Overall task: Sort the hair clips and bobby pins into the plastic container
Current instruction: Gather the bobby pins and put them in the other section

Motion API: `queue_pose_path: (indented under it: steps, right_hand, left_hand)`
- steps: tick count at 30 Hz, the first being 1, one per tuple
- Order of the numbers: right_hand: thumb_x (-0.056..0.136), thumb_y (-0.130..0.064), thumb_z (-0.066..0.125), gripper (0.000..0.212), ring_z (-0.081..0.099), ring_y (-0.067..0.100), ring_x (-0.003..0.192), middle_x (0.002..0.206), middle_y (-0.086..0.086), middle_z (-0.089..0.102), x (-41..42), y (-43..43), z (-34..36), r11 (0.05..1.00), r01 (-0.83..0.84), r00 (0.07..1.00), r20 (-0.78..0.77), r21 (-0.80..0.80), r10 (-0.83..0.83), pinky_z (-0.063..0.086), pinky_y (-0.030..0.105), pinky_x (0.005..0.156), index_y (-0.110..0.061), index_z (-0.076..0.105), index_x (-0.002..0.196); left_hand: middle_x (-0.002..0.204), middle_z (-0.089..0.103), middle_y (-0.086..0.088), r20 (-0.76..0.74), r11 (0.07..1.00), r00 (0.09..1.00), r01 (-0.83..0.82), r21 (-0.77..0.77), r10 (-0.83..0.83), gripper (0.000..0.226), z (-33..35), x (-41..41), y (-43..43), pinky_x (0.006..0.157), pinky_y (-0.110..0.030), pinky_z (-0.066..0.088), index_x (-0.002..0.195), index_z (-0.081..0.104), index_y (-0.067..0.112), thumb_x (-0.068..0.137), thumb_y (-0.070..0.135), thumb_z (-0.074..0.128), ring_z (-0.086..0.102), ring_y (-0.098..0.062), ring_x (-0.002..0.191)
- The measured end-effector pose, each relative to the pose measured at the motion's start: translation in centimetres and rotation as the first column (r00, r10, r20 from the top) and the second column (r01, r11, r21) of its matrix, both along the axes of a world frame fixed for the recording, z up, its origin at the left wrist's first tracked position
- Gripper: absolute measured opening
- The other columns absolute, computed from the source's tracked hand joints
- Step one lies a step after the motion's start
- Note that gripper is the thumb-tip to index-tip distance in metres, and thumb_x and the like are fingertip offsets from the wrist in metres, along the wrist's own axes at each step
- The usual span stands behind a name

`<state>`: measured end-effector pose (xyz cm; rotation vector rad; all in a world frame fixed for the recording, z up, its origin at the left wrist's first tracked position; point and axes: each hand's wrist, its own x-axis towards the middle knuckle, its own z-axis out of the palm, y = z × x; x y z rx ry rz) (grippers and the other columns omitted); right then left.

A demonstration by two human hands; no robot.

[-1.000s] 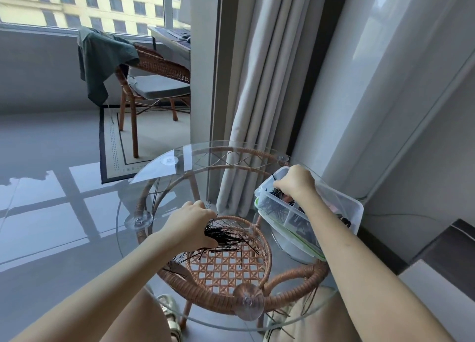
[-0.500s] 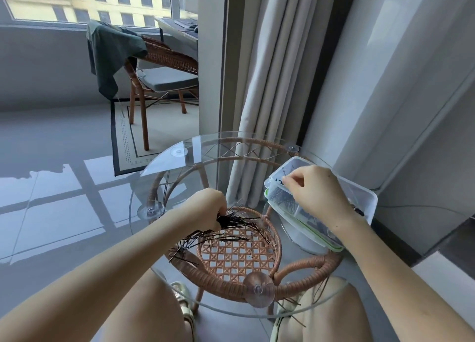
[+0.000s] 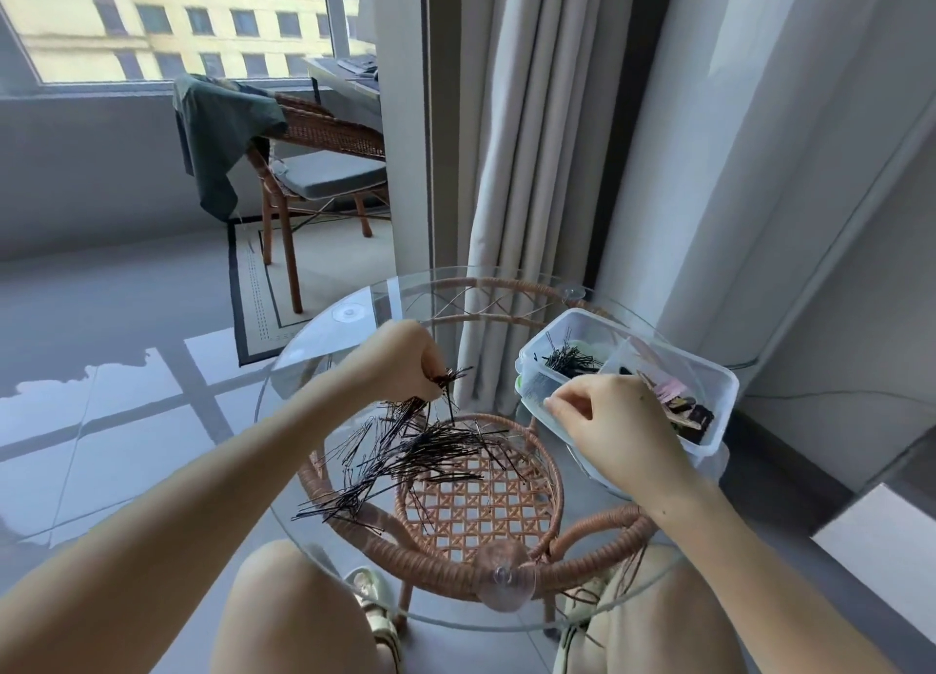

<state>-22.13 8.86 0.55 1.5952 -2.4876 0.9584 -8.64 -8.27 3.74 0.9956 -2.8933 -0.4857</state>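
A loose pile of black bobby pins (image 3: 420, 453) lies spread on the round glass table (image 3: 324, 369). My left hand (image 3: 402, 364) is raised over the pile's far edge and grips a small bunch of pins, whose ends stick out to the right. The clear plastic container (image 3: 722, 420) stands at the table's right edge. Its left compartment holds bobby pins (image 3: 570, 362); its right one holds pink and dark hair clips (image 3: 678, 405). My right hand (image 3: 615, 423) hovers at the container's near rim with its fingers curled; whether it holds anything is hidden.
Under the glass is a rattan table frame (image 3: 481, 501) with a woven shelf. Curtains (image 3: 511, 167) hang just behind the table. A rattan chair (image 3: 314, 167) with a green garment draped over it stands further back on a rug. My knees are under the table's near edge.
My left hand lifted off the pile with a bunch of pins, uncovering the pile. My right hand drew back from inside the container to its near rim. The view moved closer.
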Motion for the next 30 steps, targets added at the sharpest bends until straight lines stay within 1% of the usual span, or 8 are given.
queue_pose_path:
  steps: [2,6,12,15,19,24,27,30]
  right_hand:
    - [0.086,-0.024,0.061,0.020,0.063,0.015,0.064,0.070,0.003,0.072,-0.3,0.3,-0.1,1.000,0.002,1.000,0.016,0.000,-0.002,0.048,0.022,0.060,-0.010,0.073,0.079]
    - [0.086,-0.025,0.062,0.016,0.064,0.012,0.067,0.076,0.000,0.073,-1.0,1.1,0.2,1.000,0.026,0.999,0.039,-0.010,-0.026,0.046,0.018,0.062,-0.013,0.074,0.085]
    - [0.086,-0.026,0.064,0.015,0.061,0.007,0.065,0.076,-0.003,0.072,-2.0,2.4,0.7,0.998,0.058,0.997,0.058,-0.026,-0.057,0.039,0.006,0.056,-0.015,0.074,0.086]
    - [0.085,-0.026,0.064,0.015,0.062,0.007,0.064,0.075,-0.005,0.072,-2.8,3.1,1.3,0.995,0.079,0.995,0.059,-0.061,-0.075,0.047,0.013,0.061,-0.015,0.074,0.084]
    - [0.086,-0.025,0.062,0.017,0.065,0.010,0.064,0.073,-0.002,0.072,-3.6,3.8,1.7,0.992,0.092,0.995,0.048,-0.090,-0.088,0.056,0.028,0.065,-0.012,0.073,0.082]
    - [0.086,-0.022,0.062,0.017,0.055,0.003,0.054,0.063,-0.009,0.063,-4.1,4.3,1.3,0.993,0.084,0.995,0.064,-0.086,-0.079,0.046,0.017,0.058,-0.013,0.069,0.073]
    - [0.086,-0.022,0.062,0.019,0.063,0.012,0.061,0.065,-0.001,0.068,-4.1,4.4,0.8,0.993,0.097,0.995,0.038,-0.066,-0.094,0.052,0.025,0.064,-0.011,0.069,0.071]
    - [0.085,-0.024,0.063,0.014,0.063,0.012,0.064,0.070,-0.001,0.070,-3.9,4.3,0.8,0.992,0.108,0.994,0.038,-0.056,-0.106,0.054,0.031,0.065,-0.015,0.072,0.077]
  left_hand:
    - [0.055,0.056,0.008,-0.043,0.999,0.999,-0.017,0.032,0.019,0.014,0.7,-0.3,-0.1,0.037,0.000,0.032,0.089,0.075,0.008,0.076,0.014,0.069,0.047,0.007,0.035]
    - [0.082,0.074,-0.002,-0.115,0.998,0.992,-0.047,0.051,0.052,0.021,1.5,-1.6,-0.7,0.044,0.003,0.037,0.091,0.075,0.014,0.070,0.016,0.074,0.054,0.001,0.053]
    - [0.071,0.072,0.001,-0.204,0.996,0.978,-0.028,0.089,0.046,0.020,3.8,-4.4,-0.9,0.043,-0.003,0.040,0.087,0.076,0.013,0.067,0.014,0.077,0.057,0.004,0.048]
    - [0.062,0.064,0.009,-0.244,0.997,0.970,0.008,0.080,0.011,0.020,5.0,-6.5,-0.3,0.038,0.000,0.034,0.087,0.076,0.015,0.067,0.014,0.079,0.053,0.003,0.043]
    - [0.075,0.072,-0.001,-0.267,0.998,0.962,0.065,0.008,-0.061,0.023,5.5,-10.3,0.5,0.052,-0.007,0.042,0.087,0.076,0.015,0.065,0.018,0.079,0.056,-0.006,0.057]
    - [0.076,0.069,-0.001,-0.168,0.998,0.983,0.063,-0.031,-0.067,0.019,2.9,-15.9,1.7,0.065,-0.022,0.054,0.087,0.075,0.010,0.069,0.011,0.073,0.061,-0.012,0.065]
    - [0.087,0.072,-0.009,-0.047,0.996,0.996,0.079,-0.034,-0.080,0.021,0.4,-18.3,2.4,0.073,-0.031,0.059,0.094,0.071,0.001,0.074,0.005,0.066,0.069,-0.021,0.077]
    - [0.094,0.068,-0.015,0.066,0.994,0.994,0.095,-0.063,-0.091,0.015,-1.5,-19.1,3.0,0.069,-0.027,0.054,0.089,0.064,-0.004,0.076,0.000,0.059,0.066,-0.028,0.090]
